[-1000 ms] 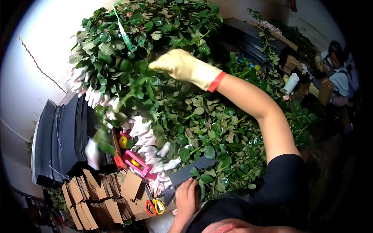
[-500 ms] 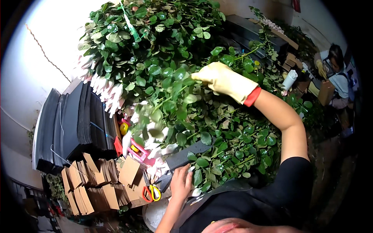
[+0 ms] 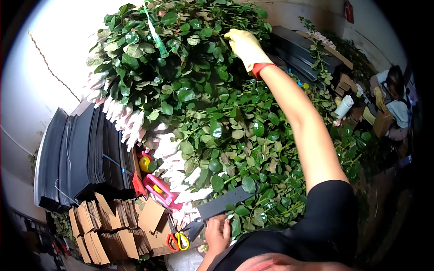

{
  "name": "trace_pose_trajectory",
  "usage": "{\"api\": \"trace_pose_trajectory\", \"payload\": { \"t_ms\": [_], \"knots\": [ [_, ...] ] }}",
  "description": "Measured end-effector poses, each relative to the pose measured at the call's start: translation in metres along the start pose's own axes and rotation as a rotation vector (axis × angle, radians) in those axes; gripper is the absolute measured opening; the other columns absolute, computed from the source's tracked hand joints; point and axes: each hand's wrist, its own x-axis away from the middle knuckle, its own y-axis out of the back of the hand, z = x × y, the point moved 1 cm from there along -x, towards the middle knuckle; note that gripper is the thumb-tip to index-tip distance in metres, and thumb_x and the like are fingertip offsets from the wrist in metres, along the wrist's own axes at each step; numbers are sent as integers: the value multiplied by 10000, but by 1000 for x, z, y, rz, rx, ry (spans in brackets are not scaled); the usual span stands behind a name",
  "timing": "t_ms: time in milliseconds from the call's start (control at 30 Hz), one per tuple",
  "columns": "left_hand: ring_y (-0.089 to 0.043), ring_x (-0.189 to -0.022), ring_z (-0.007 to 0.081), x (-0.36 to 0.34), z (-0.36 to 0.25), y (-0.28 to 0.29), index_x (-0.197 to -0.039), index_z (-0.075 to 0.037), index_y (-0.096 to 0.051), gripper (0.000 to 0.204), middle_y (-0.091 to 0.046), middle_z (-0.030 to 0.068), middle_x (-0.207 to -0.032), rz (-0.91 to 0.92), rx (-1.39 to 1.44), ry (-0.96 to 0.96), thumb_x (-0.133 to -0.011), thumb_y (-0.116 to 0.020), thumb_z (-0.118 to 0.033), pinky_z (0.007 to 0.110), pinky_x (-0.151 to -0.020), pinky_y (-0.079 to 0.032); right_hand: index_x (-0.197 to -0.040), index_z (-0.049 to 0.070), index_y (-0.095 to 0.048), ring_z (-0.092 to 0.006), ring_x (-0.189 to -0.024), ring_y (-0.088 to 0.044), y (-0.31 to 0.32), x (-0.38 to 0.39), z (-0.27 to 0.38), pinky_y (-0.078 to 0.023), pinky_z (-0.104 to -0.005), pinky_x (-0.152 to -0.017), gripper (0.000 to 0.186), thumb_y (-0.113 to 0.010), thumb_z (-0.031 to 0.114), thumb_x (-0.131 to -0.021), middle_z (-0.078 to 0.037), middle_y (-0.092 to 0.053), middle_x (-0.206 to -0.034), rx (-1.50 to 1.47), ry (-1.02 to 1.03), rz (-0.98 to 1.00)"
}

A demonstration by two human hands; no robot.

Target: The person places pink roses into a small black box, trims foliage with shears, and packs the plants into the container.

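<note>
My right hand point(image 3: 244, 47), in a cream glove with a red cuff, is stretched out over the far heap of leafy rose stems point(image 3: 181, 67). Its fingers and thumb are apart at the leaves, with no stem seen in them. Bare and low in the picture, my left hand point(image 3: 218, 235) has its fingers curled at the end of a dark flat strip point(image 3: 226, 201). What lies under those fingers is hidden. Scissors point(image 3: 178, 241) with one red and one yellow handle lie left of it. Pale pink-white wrapped ends point(image 3: 124, 119) line the heap's left side.
Stacks of black sheets point(image 3: 83, 156) and folded brown cardboard pieces point(image 3: 113, 226) stand at the left. Beside them is a pink tape dispenser point(image 3: 159, 189). Dark boxes point(image 3: 303, 49) and a white cylinder point(image 3: 344, 106) are at the right, near another person point(image 3: 393, 99).
My right hand has moved farther away, from the middle greenery to the far heap. The leafy stem that was blurred below it no longer shows there. My left hand stays by the strip.
</note>
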Motion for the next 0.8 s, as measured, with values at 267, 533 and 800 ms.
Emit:
{"api": "trace_pose_trajectory", "payload": {
  "t_ms": [267, 533, 800],
  "knots": [
    [-692, -911, 373, 1, -3, 4, -1069, -57, -695, 155, -710, 155, -1041, 19, -10, 76, -941, -774, -99, 450, -772, -549, -1167, 185, -783, -265, -1420, -550, -39, -16, 24, -395, -477, -1203, 243, -735, 209, -929, -73, -628, -1439, 445, -171, 14],
    [-694, -888, 362, -2, -9, 5, -1070, -59, -693, 157, -713, 143, -1044, 37, -3, 72, -942, -776, -98, 443, -754, -548, -1177, 61, -644, -419, -1079, -702, 93, 101, 33, -562, -500, -926, 221, -671, 219, -1024, -190, -727, -1144, -19, -55, -16],
    [-701, -971, 381, -1, -4, 5, -1116, -28, -699, 155, -709, 177, -1063, 57, 72, 121, -984, -710, -109, 431, -830, -562, -1351, 46, -662, -218, -1172, -712, 182, 244, -58, -542, -344, -1048, 372, -703, 43, -982, -108, -732, -1311, -221, -51, 59]
  ]
}}
